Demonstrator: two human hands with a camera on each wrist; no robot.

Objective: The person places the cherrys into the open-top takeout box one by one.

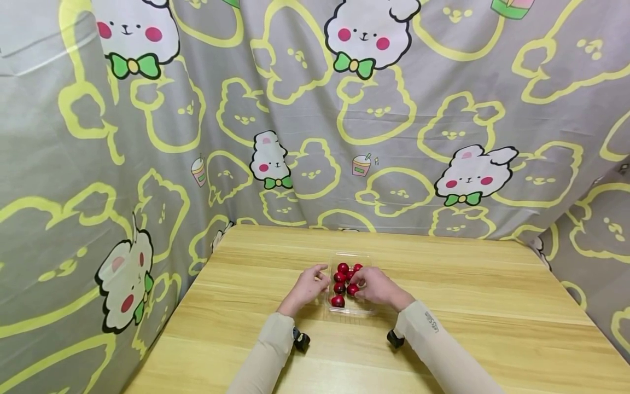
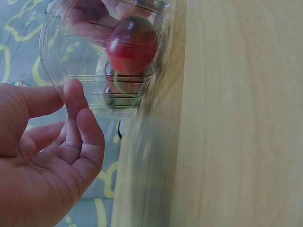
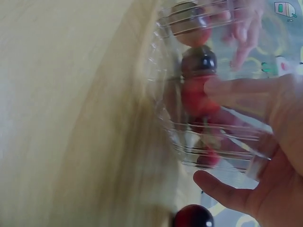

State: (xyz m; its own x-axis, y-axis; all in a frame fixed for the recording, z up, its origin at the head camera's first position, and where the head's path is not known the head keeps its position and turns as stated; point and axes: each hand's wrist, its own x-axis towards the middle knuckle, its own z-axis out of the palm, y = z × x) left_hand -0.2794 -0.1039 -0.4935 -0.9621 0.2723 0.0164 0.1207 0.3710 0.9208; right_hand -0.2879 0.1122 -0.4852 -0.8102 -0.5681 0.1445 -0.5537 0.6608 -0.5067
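A clear plastic box (image 1: 350, 311) sits on the table with several dark red cherries (image 1: 337, 301) in it. My right hand (image 1: 376, 285) reaches over its right side, and the thumb and fingers pinch a red cherry (image 1: 352, 290) inside. In the right wrist view the fingers (image 3: 236, 90) show at this cherry, partly blurred by the plastic. Along the box's left rim my left hand (image 1: 310, 284) lies with fingers loosely bent. Its fingertips (image 2: 75, 92) overlap the rim in the left wrist view, where one large cherry (image 2: 132, 45) shows through the wall.
Another dark cherry (image 3: 193, 217) appears beyond the box's wall at the bottom of the right wrist view. The wooden table (image 1: 467, 290) extends to both sides. Behind it hangs a grey patterned curtain (image 1: 394, 120), with more curtain on the left.
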